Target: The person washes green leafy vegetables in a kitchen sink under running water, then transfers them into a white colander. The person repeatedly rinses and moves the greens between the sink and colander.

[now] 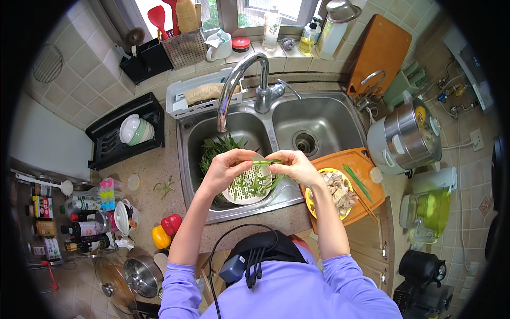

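Observation:
Between my two hands, above the left sink basin, a few green vegetable stems (261,162) stretch sideways. My left hand (229,169) pinches one end with thumb and fingers. At the other end, my right hand (293,167) grips the stems, and some leafy pieces hang below its fingers. Under both hands is a white perforated colander (253,196) with cut green pieces lying in it. Behind my left hand, a heap of long-leaved greens (221,148) fills part of the left basin (197,131); my hand and the colander hide some of it.
The chrome faucet (239,75) arches over the left basin. Right of the sink, an orange cutting board (366,169) bears a yellow-rimmed plate of meat pieces (336,191), chopsticks (366,205) and scallions (356,181). Bell peppers (167,229) and loose green scraps (164,186) lie on the left counter.

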A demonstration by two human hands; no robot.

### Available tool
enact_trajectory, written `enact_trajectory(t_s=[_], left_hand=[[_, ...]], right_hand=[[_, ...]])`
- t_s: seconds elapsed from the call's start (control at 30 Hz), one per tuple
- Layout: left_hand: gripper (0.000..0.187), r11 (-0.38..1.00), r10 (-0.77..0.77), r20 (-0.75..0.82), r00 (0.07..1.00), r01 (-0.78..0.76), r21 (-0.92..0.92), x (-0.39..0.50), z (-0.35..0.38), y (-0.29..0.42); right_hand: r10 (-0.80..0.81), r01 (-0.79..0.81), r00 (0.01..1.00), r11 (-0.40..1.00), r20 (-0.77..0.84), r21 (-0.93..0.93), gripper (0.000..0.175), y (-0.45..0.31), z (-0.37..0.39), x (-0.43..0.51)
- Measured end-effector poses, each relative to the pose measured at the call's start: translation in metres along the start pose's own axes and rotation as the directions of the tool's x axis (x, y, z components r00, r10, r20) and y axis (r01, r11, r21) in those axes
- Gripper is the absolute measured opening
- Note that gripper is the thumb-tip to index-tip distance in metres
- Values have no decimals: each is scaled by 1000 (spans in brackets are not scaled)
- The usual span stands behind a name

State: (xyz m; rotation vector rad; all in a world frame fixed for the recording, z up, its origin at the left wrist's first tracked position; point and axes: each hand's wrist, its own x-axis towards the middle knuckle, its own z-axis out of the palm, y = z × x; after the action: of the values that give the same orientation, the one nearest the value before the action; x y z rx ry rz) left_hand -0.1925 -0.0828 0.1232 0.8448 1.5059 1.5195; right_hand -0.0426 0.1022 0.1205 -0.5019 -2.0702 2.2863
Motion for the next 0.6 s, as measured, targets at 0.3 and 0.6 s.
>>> enact_trajectory(t_s=[0.3,0.6], left_hand=[[31,996,12,-62,998,-17,-85,-1,-10,-1],[20,997,72,-71,995,-69,40,9,-4,-7]], right_hand=[[-38,60,974,994,-221,95,30,-3,-5,6],[-117,104,993,949,-27,-299,30,-15,18,16]])
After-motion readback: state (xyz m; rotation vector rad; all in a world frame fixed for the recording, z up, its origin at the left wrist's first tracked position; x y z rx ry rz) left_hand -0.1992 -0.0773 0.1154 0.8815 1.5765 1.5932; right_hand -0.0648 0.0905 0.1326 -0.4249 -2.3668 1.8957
